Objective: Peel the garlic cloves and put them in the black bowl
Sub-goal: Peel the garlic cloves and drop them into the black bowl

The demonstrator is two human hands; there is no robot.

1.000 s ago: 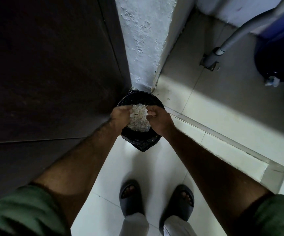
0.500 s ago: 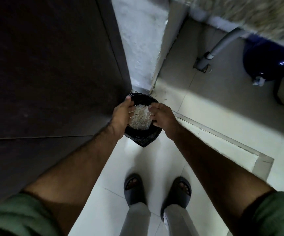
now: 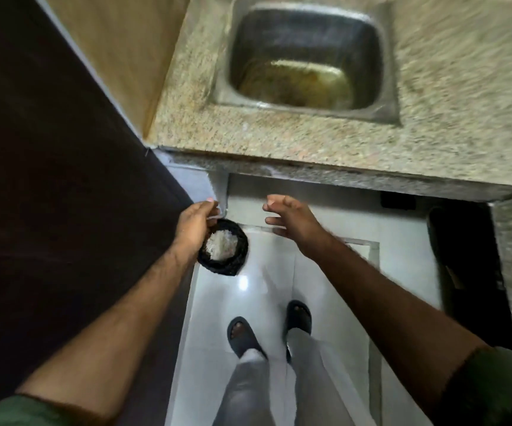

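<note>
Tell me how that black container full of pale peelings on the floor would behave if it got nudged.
The black container looks bag-lined and crinkled, so probably soft-sided and floppy rather than stiff. Its fill of pale peelings looks papery, so likely light and easily shifted or tipped on the glossy floor tiles. The left hand is beside its rim.

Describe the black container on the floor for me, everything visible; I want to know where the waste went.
The black container is small and round, seemingly lined with crinkled black plastic that folds over its rim. It stands upright on the pale tiled floor, by the dark panel on the left, below the counter edge. Inside lies a heap of pale, papery white scraps, likely garlic skins. The left hand overlaps its near rim; contact is unclear. The right hand is apart from it.
</note>
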